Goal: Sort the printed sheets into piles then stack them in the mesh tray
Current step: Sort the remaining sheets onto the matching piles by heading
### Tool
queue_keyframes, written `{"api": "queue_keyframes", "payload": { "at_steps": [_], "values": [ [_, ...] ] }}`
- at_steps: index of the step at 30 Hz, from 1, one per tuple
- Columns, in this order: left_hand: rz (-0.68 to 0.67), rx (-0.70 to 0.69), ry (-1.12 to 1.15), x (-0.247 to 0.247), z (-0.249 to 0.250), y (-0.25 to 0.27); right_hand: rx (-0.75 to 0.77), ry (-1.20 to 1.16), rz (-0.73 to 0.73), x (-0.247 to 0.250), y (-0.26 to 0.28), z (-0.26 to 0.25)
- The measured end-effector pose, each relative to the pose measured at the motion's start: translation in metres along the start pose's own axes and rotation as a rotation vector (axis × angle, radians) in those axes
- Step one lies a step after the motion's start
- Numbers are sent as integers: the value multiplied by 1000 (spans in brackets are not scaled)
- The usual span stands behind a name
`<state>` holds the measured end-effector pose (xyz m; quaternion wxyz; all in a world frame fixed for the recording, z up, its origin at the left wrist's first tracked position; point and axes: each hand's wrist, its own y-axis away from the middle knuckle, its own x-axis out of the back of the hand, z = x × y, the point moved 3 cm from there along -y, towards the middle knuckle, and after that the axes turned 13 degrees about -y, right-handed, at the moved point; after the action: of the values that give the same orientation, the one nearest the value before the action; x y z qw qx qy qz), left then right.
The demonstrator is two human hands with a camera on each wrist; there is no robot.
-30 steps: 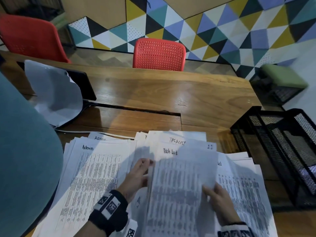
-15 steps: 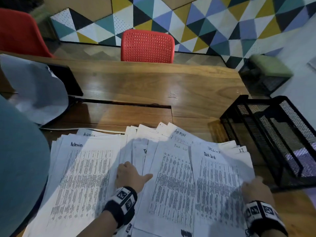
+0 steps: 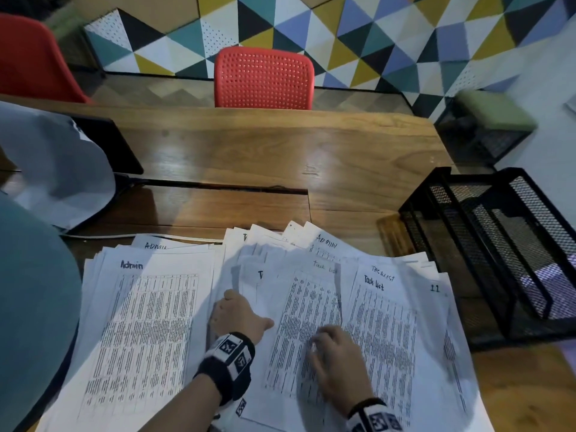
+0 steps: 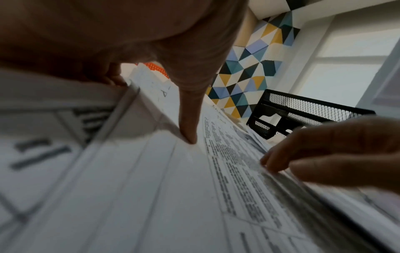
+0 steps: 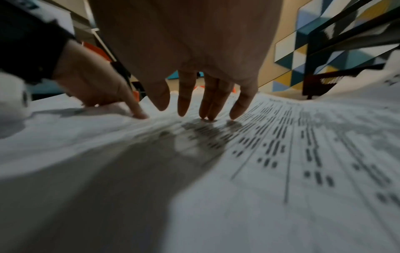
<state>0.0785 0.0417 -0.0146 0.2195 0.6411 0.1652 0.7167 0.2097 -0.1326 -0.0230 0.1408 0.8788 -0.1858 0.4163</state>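
Printed sheets lie fanned in three overlapping piles on the wooden table (image 3: pixel 280 157). The left pile (image 3: pixel 146 322) is headed "Admin", while the middle pile (image 3: pixel 305 307) and the right pile (image 3: pixel 389 325) are headed "Task list". My left hand (image 3: pixel 240 316) sits at the middle pile's left edge, thumb (image 4: pixel 190 135) pressed on top and fingers (image 4: pixel 112 77) curled down past the edge, pinching it. My right hand (image 3: pixel 336 353) lies on the middle pile, its straight fingertips (image 5: pixel 207 116) touching the top sheet. The black mesh tray (image 3: pixel 498 244) stands at the right and holds no sheets.
A white cloth-like thing (image 3: pixel 53 169) lies over a dark tablet (image 3: pixel 109 145) at back left. A red chair (image 3: pixel 265 79) stands behind the table, another (image 3: pixel 31 57) at far left. A teal shape (image 3: pixel 31 307) fills the left edge. A green stool (image 3: pixel 492 110) stands at right.
A lifted sheet was laid onto the right pile. My right hand then moved left from that pile's edge onto the middle pile. The left hand stays at the middle pile's left edge.
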Motion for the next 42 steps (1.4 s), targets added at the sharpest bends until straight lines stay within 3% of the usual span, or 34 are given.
{"api": "queue_keyframes", "payload": {
  "at_steps": [4, 7, 13, 19, 24, 30, 35, 39, 42],
  "values": [
    [-37, 56, 210, 1, -3, 7, 12, 171, 13, -8, 5, 7],
    [-133, -12, 248, 0, 4, 13, 13, 330, 17, 3, 6, 17],
    [-96, -29, 345, 15, -20, 3, -162, 425, -55, 28, 1, 34],
    [-42, 30, 368, 18, -52, -8, -331, 226, -50, 24, -12, 20],
    [217, -104, 432, 22, -42, 3, -563, -160, 76, 11, -29, 22],
    [328, -268, 474, 21, -37, 0, -536, -350, 208, 16, -40, 15],
    [308, -202, 544, 20, -45, -14, -446, -425, 271, 22, -27, 34],
    [365, -128, 428, 29, -47, -23, -412, -402, 243, 31, -10, 43],
    [444, -166, 324, 40, -38, -21, -444, -429, 305, 36, -9, 45]
  ]
}}
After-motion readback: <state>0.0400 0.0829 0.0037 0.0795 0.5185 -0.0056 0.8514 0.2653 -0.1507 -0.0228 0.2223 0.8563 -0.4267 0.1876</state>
